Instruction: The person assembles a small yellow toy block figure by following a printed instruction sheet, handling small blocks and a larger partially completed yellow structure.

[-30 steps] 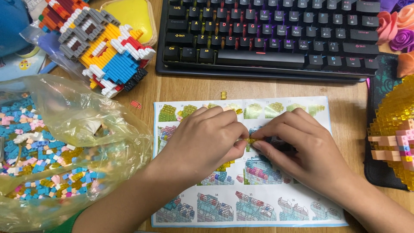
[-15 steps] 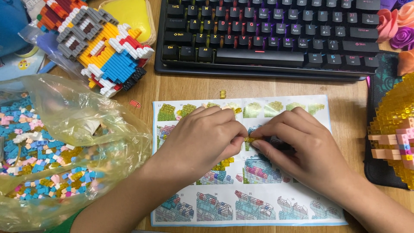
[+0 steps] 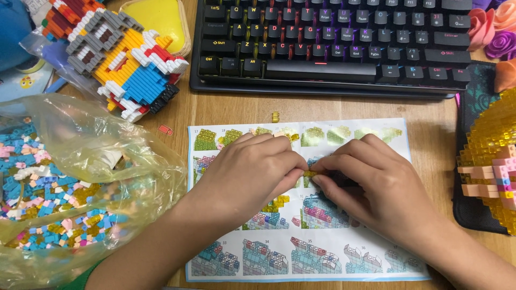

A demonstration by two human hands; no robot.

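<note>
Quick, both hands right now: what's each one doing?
Left hand: closed, pinching the small yellow translucent brick piece.
Right hand: closed, grip pinching that same piece from the other side.

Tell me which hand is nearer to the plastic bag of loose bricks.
Left. The left hand lies on the instruction sheet just right of the plastic bag of loose bricks; the right hand sits farther right, beyond the left hand, toward the translucent yellow brick model.

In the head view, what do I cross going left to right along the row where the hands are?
Plastic bag of small bricks → left hand → tiny yellow brick piece → right hand → yellow brick model.
</note>
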